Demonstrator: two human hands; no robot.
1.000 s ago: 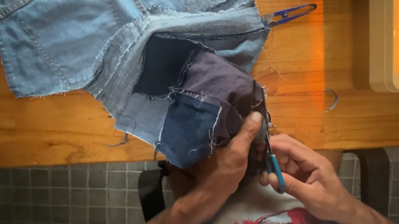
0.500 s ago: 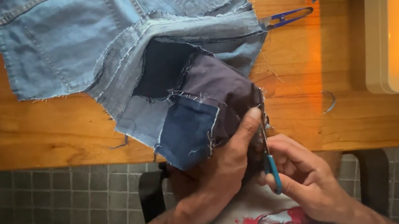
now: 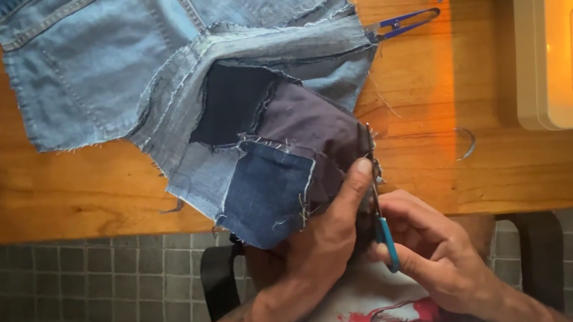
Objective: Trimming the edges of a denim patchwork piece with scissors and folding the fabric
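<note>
A wooden desk (image 3: 40, 200) fills the upper frame above a grey tiled floor (image 3: 81, 316), with a cream sewing machine (image 3: 566, 40) glowing at 3 o'clock. Spread across the desk from 11 to 1 o'clock lies a large piece of light-blue denim (image 3: 131, 48), its frayed lower edge joined to a patchwork of darker denim squares (image 3: 264, 164) that hangs over the desk's near edge toward 6 o'clock. The left hand (image 3: 322, 243) clasps the patchwork's lower corner, thumb stretched up along the seam edge. Just beside it at 5 o'clock, the right hand (image 3: 431, 253) pinches a blue-handled seam ripper (image 3: 385, 233), its metal tip up against the frayed seam (the tip itself is too fine to make out). Small blue thread snips (image 3: 402, 21) rest at 1 o'clock, touching the denim's edge.
</note>
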